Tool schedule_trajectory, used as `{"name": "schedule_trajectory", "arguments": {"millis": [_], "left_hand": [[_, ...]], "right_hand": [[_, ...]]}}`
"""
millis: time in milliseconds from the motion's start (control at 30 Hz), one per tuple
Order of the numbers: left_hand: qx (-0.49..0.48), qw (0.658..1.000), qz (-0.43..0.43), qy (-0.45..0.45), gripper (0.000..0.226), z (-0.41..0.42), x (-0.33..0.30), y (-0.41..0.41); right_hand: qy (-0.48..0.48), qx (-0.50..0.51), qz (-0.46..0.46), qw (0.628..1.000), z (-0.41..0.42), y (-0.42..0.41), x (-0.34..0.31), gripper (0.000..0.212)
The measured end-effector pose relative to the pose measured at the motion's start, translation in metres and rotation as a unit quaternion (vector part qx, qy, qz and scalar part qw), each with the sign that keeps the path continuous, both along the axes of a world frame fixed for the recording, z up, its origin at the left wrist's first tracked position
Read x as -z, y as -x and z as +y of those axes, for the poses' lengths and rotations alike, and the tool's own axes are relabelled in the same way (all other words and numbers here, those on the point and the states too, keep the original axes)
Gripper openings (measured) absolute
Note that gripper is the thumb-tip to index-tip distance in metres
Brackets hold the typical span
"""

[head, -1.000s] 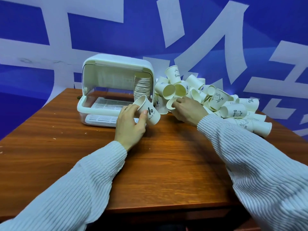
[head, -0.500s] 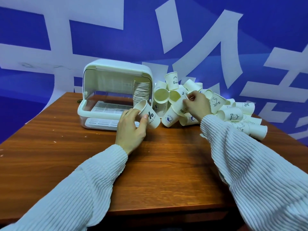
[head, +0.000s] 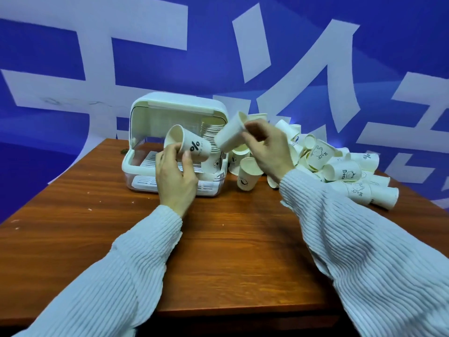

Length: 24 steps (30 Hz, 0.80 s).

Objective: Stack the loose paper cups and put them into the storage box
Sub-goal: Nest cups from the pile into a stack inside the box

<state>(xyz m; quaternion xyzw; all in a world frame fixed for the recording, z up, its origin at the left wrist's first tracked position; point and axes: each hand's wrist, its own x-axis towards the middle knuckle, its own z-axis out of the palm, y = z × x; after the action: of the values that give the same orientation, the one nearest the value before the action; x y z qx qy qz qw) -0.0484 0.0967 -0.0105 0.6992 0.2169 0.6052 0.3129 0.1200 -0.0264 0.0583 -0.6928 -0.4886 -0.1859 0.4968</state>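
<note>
While a heap of loose paper cups (head: 340, 166) sprawls across the far right of a wooden table (head: 230, 251), a person in a ribbed white sweater holds one cup in each hand above the tabletop, in front of a white storage box (head: 175, 147). The left hand (head: 176, 176) grips a cup printed with a percent sign (head: 192, 145), thumb on the near side and fingers curled round its rim end, the mouth tipped up and to the left. The right hand (head: 267, 147) pinches a plain white cup (head: 229, 136) near its rim, fingers curled round it, the base pointing down and left toward the other cup; the two cups sit close together but a sliver of space shows between them.

The storage box stands at the table's far edge with its domed lid raised, its slatted tray (head: 155, 164) exposed on the left side and a stack of nested cups (head: 211, 135) standing against its right inner wall. One cup stands upright (head: 247, 175) just right of the box's front corner, near the right wrist; others in the heap lie on their sides, the outermost close to the table's right edge. The broad near half of the table lies open beneath both sleeves (head: 364, 263). A blue banner with large white characters (head: 291, 57) fills the background.
</note>
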Motion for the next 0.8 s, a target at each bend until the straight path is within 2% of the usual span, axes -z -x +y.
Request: {"name": "schedule_trajectory", "arguments": {"millis": [133,300,400,467,667,733,800], "left_hand": [[-0.027,1.000,-0.009,-0.011,0.013,0.011,0.000,0.002],[-0.038,0.998,0.037,-0.030,0.020,0.025,0.008,-0.004],[-0.044,0.994,0.075,-0.071,0.019,0.030,0.010,-0.005],[-0.046,0.991,0.094,-0.088,0.020,0.031,0.009,-0.005],[-0.058,0.980,0.119,-0.148,0.019,0.034,-0.011,-0.019],[-0.069,0.965,0.169,-0.189,0.017,0.035,-0.021,-0.028],[-0.082,0.930,0.279,-0.223,0.018,0.037,-0.026,-0.037]], "right_hand": [[0.129,0.001,-0.057,0.990,0.027,0.012,0.014,0.017],[0.300,0.036,-0.054,0.952,0.054,0.019,0.032,0.027],[0.348,0.028,-0.047,0.936,0.063,0.024,0.037,0.036],[0.339,0.024,-0.049,0.939,0.062,0.026,0.036,0.038],[0.191,0.067,0.017,0.979,0.037,0.002,0.025,0.028],[0.182,0.082,0.038,0.979,0.027,-0.007,0.025,0.027],[0.191,0.107,0.042,0.975,0.018,-0.013,0.026,0.028]]}}
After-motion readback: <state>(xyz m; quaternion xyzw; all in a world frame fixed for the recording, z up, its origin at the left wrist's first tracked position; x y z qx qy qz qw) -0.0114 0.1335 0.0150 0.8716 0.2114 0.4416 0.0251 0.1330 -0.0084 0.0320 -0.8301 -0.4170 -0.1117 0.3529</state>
